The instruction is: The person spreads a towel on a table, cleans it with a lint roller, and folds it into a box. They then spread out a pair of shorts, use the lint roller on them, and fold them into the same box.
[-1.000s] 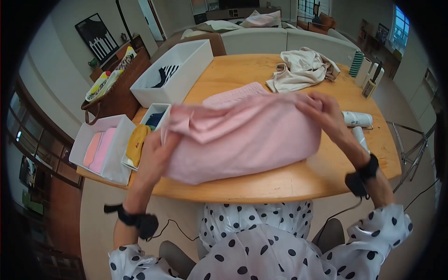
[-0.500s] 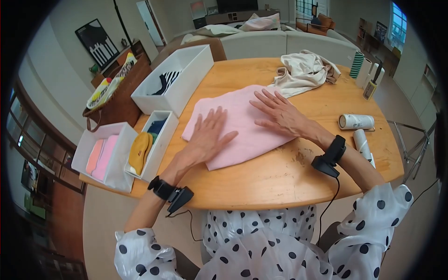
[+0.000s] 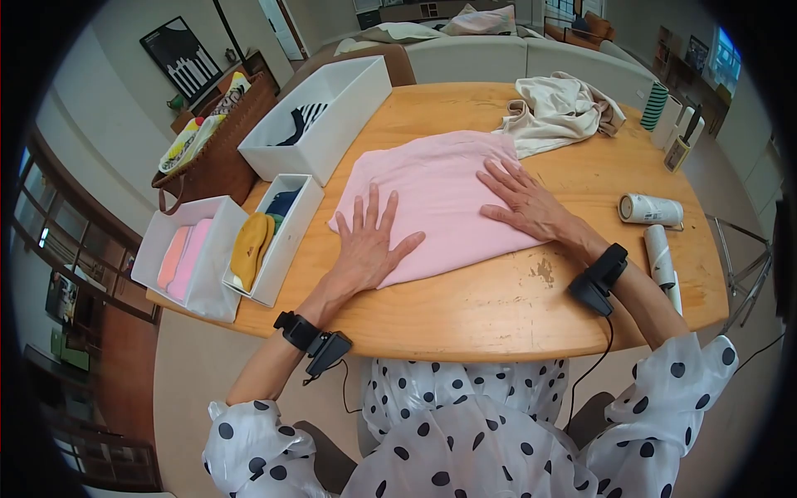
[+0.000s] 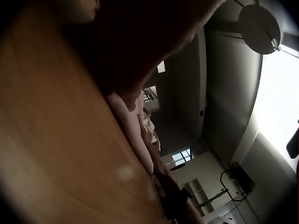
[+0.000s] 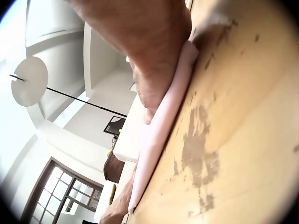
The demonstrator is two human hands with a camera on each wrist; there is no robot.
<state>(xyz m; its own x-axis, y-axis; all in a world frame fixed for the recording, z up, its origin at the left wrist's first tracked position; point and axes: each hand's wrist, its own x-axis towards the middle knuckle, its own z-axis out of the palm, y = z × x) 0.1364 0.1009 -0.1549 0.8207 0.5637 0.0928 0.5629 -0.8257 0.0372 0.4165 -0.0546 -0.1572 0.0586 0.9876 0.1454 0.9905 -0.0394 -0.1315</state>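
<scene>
A pink piece of folded clothing [image 3: 440, 191] lies spread on the wooden table in front of me. My left hand [image 3: 367, 247] rests on its left side with the fingers straight and spread. On the right side my right hand [image 3: 531, 206] lies with its fingers stretched out over the cloth. In the right wrist view the folded pink edge [image 5: 159, 133] shows as a thick, rounded layer under the palm. The left wrist view has the same garment [image 4: 133, 133] low along the tabletop, with the left hand dark above it.
A crumpled cream garment [image 3: 558, 112] lies behind the pink one. At left stand a large white box [image 3: 353, 124], a narrow box [image 3: 286, 241] with yellow and dark cloth, and a bin [image 3: 217, 274] holding pink cloths. Lint rollers [image 3: 652, 209] lie at right.
The pink garment was held up between both hands a second ago; now it lies on the table. Both hands have let go and lie flat on it, moving slightly apart.
</scene>
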